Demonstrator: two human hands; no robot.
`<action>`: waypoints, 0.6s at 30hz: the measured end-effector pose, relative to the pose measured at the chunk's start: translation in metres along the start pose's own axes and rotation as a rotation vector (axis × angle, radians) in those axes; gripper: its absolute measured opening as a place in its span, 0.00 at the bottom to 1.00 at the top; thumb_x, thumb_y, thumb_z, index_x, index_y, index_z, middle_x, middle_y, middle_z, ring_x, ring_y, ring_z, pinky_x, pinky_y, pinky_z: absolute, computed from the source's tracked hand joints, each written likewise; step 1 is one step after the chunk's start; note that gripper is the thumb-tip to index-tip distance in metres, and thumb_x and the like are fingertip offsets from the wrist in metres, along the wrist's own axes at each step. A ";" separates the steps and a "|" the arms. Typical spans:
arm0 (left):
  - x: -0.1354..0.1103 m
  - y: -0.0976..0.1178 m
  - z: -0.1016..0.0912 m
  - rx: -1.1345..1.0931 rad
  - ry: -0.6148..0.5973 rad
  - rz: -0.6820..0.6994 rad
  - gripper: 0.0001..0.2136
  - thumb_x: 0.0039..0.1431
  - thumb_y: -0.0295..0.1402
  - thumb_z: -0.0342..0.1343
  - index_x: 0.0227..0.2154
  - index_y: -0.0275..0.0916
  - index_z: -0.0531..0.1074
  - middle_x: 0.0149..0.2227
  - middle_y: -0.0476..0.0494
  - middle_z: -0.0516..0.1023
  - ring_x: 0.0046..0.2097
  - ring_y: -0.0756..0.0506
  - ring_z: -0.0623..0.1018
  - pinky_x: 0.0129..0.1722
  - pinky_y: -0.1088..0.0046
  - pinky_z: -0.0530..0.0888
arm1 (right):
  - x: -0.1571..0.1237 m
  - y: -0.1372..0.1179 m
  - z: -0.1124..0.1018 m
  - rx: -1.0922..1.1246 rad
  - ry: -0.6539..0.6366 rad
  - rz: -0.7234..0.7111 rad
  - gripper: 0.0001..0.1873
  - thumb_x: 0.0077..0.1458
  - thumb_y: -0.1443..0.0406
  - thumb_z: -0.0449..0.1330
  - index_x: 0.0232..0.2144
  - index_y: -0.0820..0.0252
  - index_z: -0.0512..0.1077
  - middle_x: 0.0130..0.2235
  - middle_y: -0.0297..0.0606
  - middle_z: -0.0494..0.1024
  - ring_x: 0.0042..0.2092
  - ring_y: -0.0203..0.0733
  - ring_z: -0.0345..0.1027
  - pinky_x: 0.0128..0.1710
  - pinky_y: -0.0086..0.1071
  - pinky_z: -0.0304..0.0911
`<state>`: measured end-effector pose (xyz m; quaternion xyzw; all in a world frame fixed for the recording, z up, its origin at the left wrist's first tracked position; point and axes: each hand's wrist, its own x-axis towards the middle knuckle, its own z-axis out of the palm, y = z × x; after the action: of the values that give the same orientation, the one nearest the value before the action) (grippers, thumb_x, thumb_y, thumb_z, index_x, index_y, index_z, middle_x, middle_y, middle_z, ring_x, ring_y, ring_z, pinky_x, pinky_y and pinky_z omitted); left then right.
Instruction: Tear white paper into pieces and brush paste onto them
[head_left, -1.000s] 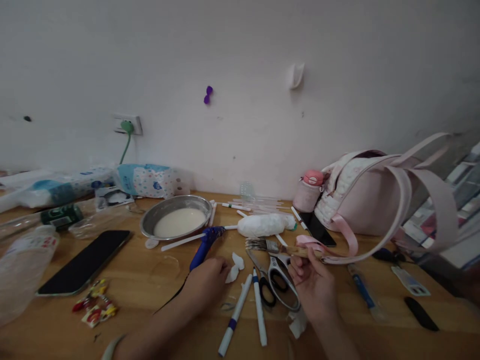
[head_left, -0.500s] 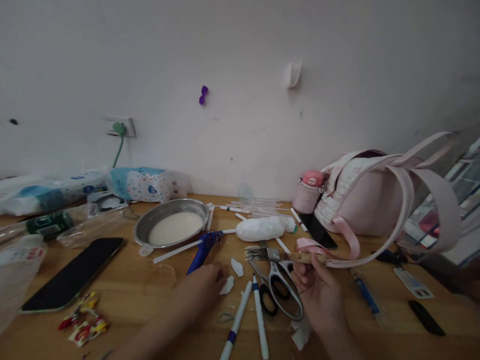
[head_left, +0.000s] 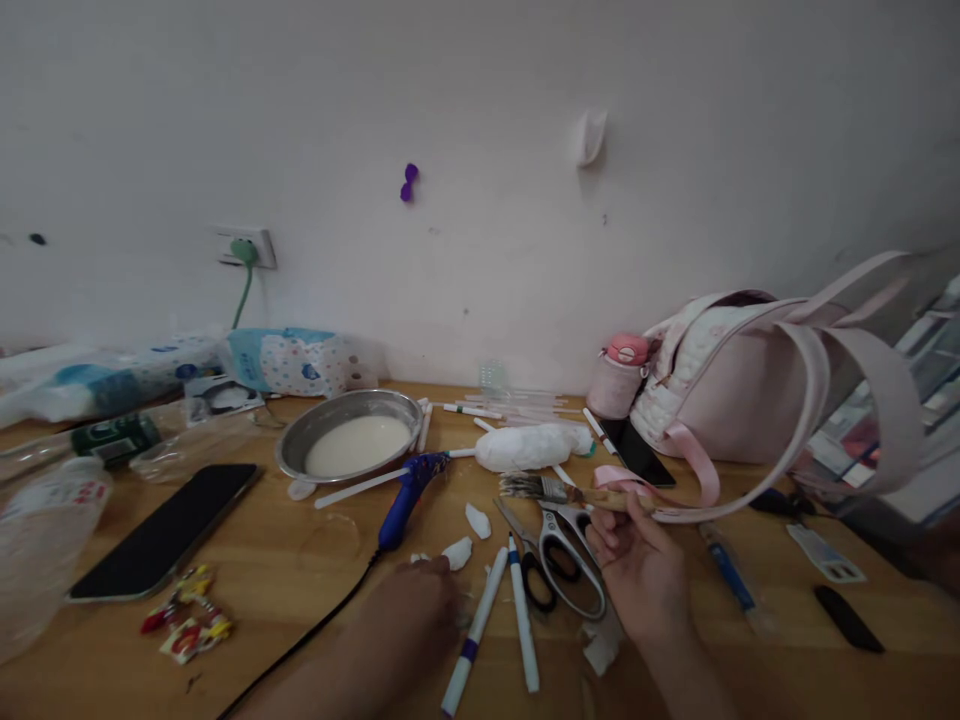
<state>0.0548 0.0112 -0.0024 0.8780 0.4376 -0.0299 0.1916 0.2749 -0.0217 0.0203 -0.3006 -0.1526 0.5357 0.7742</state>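
Observation:
In my right hand [head_left: 637, 570] is a paintbrush [head_left: 559, 488], held by its wooden handle with the whitened bristles pointing left. My left hand [head_left: 424, 610] is low over the table beside torn white paper scraps [head_left: 457, 553]; its fingers are blurred and mostly hidden. Beyond it lies a blue glue gun [head_left: 405, 500] with a black cord. A white paper-wrapped bottle shape [head_left: 529, 447] rests on its side past the brush. Two pairs of scissors [head_left: 574, 570] and two white markers [head_left: 523, 615] lie between my hands.
A metal bowl [head_left: 289, 455] of milky liquid stands left of centre. Further left are a phone [head_left: 169, 530], a plastic bottle [head_left: 52, 550] and tissue packs [head_left: 289, 360]. A pink bag [head_left: 742, 390] with looping straps stands at right, beside a second phone [head_left: 637, 455].
My left hand has moved down and slightly nearer me, uncovering the glue gun's handle and cord. My right hand still holds the paintbrush, almost unmoved. The view has shifted slightly.

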 end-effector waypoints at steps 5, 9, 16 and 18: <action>-0.006 -0.004 -0.001 0.044 0.059 0.051 0.09 0.52 0.24 0.47 0.30 0.39 0.73 0.34 0.44 0.78 0.36 0.44 0.76 0.36 0.70 0.70 | 0.001 0.000 -0.005 -0.021 -0.002 -0.048 0.07 0.44 0.66 0.66 0.26 0.61 0.72 0.19 0.29 0.67 0.21 0.29 0.55 0.19 0.20 0.55; -0.006 -0.004 -0.003 0.098 0.088 0.125 0.08 0.56 0.26 0.48 0.29 0.39 0.72 0.34 0.45 0.79 0.38 0.43 0.77 0.39 0.67 0.69 | 0.000 -0.001 0.001 -0.104 -0.007 -0.090 0.09 0.42 0.63 0.67 0.25 0.60 0.71 0.19 0.28 0.68 0.21 0.28 0.56 0.20 0.20 0.56; -0.008 0.000 -0.002 0.228 0.135 0.245 0.09 0.57 0.23 0.49 0.29 0.36 0.75 0.33 0.40 0.80 0.37 0.41 0.77 0.40 0.62 0.66 | 0.038 0.024 0.109 -0.533 -0.240 -0.212 0.15 0.46 0.55 0.63 0.31 0.60 0.68 0.21 0.27 0.70 0.22 0.30 0.60 0.21 0.24 0.58; -0.014 -0.003 0.004 0.234 0.171 0.232 0.10 0.58 0.24 0.49 0.28 0.38 0.74 0.31 0.44 0.79 0.34 0.43 0.77 0.38 0.64 0.66 | 0.059 0.043 0.139 -0.717 -0.322 -0.197 0.10 0.52 0.59 0.58 0.31 0.59 0.68 0.21 0.26 0.69 0.21 0.30 0.60 0.21 0.25 0.56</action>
<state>0.0442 0.0005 -0.0034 0.9382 0.3416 0.0165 0.0524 0.1876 0.0852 0.0959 -0.4478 -0.4773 0.4118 0.6340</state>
